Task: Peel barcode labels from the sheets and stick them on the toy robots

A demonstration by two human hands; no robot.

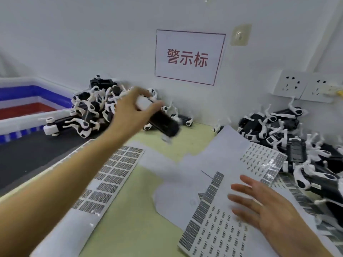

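My left hand reaches far forward and grips a black-and-white toy robot, blurred, just in front of the left heap of toy robots against the wall. My right hand hovers with fingers spread over a label sheet of small barcode labels at the lower right and holds nothing. Another label sheet with larger labels lies under my left forearm. A third sheet leans toward a second heap of robots at the right.
A white sign with red characters hangs on the wall. Two wall sockets sit at the right. A blue, white and red bin stands at the left beside a dark belt. The bench top is pale green.
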